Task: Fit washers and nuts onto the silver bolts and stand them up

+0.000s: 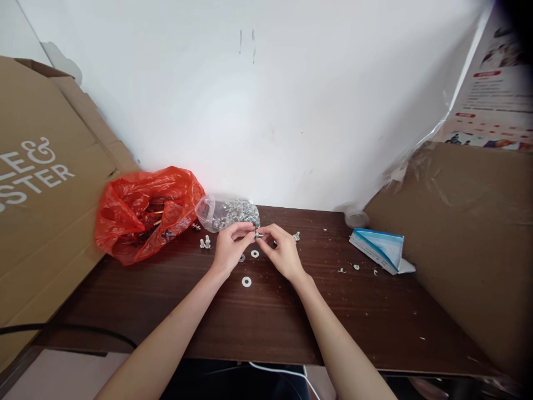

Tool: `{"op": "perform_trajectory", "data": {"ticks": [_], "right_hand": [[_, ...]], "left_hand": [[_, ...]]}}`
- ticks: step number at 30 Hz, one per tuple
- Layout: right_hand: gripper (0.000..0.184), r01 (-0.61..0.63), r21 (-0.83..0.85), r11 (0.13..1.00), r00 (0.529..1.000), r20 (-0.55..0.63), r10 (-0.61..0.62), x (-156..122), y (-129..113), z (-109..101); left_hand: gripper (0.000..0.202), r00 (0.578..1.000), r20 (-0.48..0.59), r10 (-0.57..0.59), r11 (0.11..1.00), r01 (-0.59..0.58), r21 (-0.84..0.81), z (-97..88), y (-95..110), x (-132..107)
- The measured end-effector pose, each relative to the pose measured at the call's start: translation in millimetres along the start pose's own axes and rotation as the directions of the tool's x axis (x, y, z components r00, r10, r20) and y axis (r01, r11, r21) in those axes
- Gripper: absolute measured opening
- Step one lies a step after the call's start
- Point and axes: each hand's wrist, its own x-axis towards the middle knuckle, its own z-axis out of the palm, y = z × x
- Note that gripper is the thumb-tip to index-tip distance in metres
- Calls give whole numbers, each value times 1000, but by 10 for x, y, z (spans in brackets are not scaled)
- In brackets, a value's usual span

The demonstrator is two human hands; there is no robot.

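A small metal bolt (259, 235) is pinched between my two hands just above the table. The fingertips of my left hand (231, 248) close on its left end, and those of my right hand (285, 254) grip the right end. Fingers partly hide the bolt, so I cannot tell what is fitted on it. Below the hands lie flat white washers, one nearer me (246, 278) and another washer (255, 250) further back. A greyer washer (242, 258) shows beside my left hand. Small bolts (207, 242) stand left of my hands, and metal pieces (296, 236) lie to the right.
Behind my hands sits a clear plastic bag (237, 214) of small metal parts. A red plastic bag (125, 208) is to its left. A blue-and-white packet (378, 248) and white scraps (356, 267) lie rightward. Cardboard (466, 222) flanks the dark wooden table (266, 328).
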Motion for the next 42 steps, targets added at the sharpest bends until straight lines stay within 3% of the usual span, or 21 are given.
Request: {"op": "perform_trajectory", "data": {"ticks": [6, 16, 23, 28, 42], "right_hand": [[12, 71, -32, 997, 997, 36, -70, -11, -12, 27], [11, 90, -70, 993, 996, 35, -88, -12, -23, 16], [13, 77, -89, 993, 997, 34, -74, -15, -19, 0], [13, 67, -99, 993, 998, 20, -65, -10, -9, -7], [13, 22, -117, 993, 1000, 1, -22, -10, 26, -9]], "left_hand": [[41, 993, 82, -88, 996, 91, -27, 13, -24, 2], [38, 984, 127, -127, 987, 138, -82, 11, 3, -11], [40, 972, 110, -208, 960, 224, -166, 9, 50, -16], [38, 972, 125, -201, 961, 220, -165, -4, 35, -5], [26, 983, 31, -181, 960, 184, -212, -24, 52, 0]]}}
